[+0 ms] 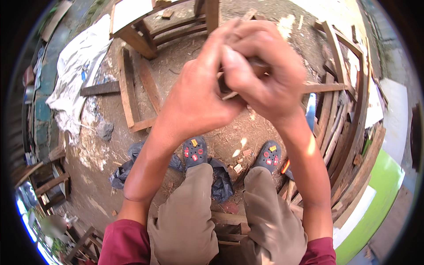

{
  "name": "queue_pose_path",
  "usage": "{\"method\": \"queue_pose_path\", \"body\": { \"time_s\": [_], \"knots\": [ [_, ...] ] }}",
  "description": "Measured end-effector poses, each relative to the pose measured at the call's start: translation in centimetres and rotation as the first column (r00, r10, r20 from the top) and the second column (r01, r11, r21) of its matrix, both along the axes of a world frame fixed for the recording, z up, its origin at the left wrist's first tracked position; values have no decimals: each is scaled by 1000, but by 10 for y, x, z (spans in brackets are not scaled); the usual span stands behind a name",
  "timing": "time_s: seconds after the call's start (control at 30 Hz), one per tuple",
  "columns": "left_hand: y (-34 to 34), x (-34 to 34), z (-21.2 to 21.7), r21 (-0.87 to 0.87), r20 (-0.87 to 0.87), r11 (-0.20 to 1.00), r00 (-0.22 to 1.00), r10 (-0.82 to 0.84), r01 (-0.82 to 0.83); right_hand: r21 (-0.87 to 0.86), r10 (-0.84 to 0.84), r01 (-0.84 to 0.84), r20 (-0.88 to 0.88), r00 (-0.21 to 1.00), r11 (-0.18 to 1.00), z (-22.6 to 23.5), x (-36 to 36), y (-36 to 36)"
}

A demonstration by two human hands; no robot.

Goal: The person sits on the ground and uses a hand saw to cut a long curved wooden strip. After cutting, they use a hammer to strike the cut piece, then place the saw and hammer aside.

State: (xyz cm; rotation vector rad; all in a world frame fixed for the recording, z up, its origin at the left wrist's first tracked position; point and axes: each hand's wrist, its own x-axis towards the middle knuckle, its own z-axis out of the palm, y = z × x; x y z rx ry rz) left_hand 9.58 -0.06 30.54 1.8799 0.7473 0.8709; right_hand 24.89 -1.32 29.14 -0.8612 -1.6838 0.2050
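Observation:
My left hand and my right hand are raised close in front of me and pressed together. The fingers of both are curled, and they overlap at the top. A small dark gap shows inside the curl of my right hand. Whether anything sits between the fingers is hidden, and the fingertips are slightly blurred. Below the hands are my trousered knees and my dark clogs with coloured charms, set apart on the dirt ground.
A wooden table-like frame stands ahead, with timber pieces lying beside it. White sheeting spreads at the left. Stacked wood and a green panel fill the right side. Black plastic lies around my feet.

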Motion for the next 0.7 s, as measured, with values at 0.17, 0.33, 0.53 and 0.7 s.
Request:
{"method": "queue_pose_path", "body": {
  "time_s": [0.17, 0.33, 0.53, 0.7],
  "knots": [
    [1, -12, -14, -124, -77, 992, 997, -23, 13, 111, -290, 276, 138, 947, 955, -7, -13, -1],
    [-7, -22, -24, -145, -70, 989, 997, 25, -35, -371, -468, 390, -149, 871, 843, -24, 63, -117],
    [-29, -34, -11, -220, -205, 954, 946, -250, 204, -848, -893, 509, 107, 437, 147, -160, 137, -403],
    [-31, -42, -1, -212, -434, 968, 875, -215, 133, -873, -881, 487, 247, 404, -21, -214, 59, -554]
  ]
}}
